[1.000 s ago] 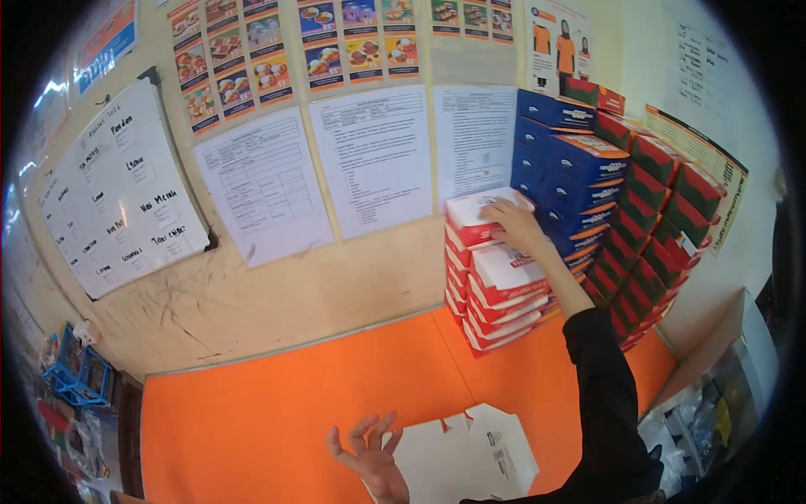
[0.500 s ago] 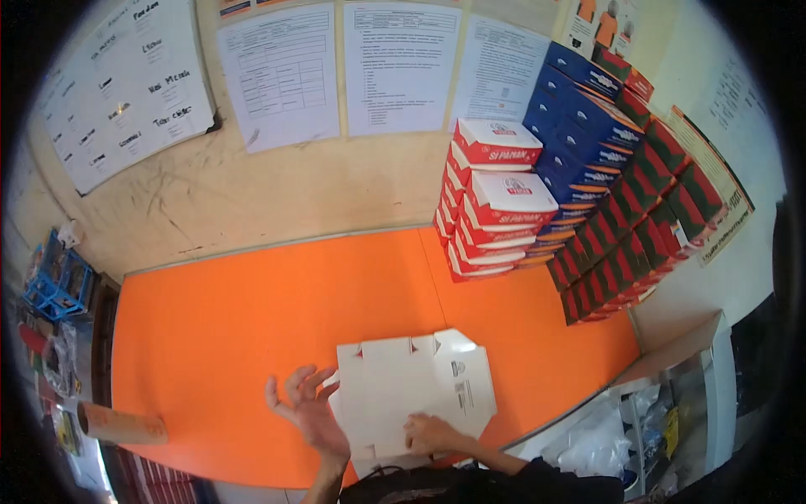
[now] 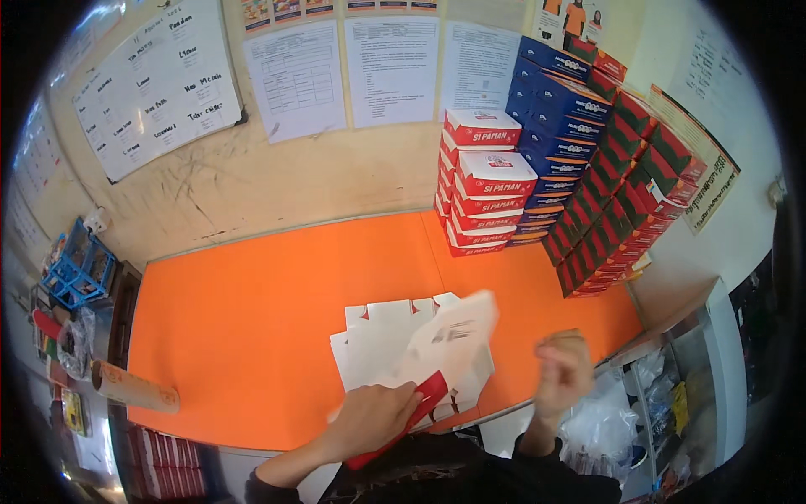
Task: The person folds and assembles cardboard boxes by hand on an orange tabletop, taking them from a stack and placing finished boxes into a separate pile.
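Note:
My left hand [image 3: 374,417] is closed on the near edge of a flat white cardboard box blank [image 3: 449,336], where a red folded flap shows beside the fingers. This blank is lifted and tilted, and its far end is blurred by motion. Beneath it, more flat white box blanks [image 3: 365,332] lie on the orange table [image 3: 252,336], with notched edges and small red slits. My right hand [image 3: 564,370] is raised to the right of the blanks, past the table's edge. Its fingers are curled in, and I see nothing in them.
Stacks of folded red-and-white boxes [image 3: 491,181], blue boxes [image 3: 571,105] and dark green-and-red boxes [image 3: 621,214] stand at the back right. A cardboard tube [image 3: 134,388] is at the left table edge, near a blue basket [image 3: 80,265]. Plastic bags [image 3: 600,420] lie on a right-hand shelf.
My left hand has moved from beside the blanks onto the near edge, and a blank is now lifted and tilted. My right hand has left the blanks and moved up to the right.

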Available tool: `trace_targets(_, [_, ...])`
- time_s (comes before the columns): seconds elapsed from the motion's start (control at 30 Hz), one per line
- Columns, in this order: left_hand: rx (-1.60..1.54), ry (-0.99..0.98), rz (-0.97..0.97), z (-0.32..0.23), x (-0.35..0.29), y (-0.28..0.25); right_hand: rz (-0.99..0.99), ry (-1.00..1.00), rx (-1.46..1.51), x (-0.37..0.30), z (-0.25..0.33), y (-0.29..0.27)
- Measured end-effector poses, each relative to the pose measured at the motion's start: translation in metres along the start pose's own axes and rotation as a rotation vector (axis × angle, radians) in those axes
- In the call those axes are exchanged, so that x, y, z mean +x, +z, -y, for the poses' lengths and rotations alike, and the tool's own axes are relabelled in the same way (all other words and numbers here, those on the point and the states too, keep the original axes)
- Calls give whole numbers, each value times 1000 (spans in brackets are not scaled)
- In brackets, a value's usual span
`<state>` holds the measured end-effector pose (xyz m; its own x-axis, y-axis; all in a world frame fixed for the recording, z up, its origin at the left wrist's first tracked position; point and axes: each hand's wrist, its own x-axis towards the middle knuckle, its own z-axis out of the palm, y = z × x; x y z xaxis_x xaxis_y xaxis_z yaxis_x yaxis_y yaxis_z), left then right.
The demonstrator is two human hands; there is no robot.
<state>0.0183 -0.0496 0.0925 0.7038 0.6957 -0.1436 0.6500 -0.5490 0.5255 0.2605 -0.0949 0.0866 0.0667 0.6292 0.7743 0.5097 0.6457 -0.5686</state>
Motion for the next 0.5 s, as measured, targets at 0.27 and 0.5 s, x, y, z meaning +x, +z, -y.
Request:
trace_targets(0.27, [-846, 322, 204, 27, -18, 21, 778, 293, 436, -2, -8, 14])
trace_targets(0.5, [-1090, 193, 50, 9, -13, 7, 852, -269, -51, 38, 33, 36])
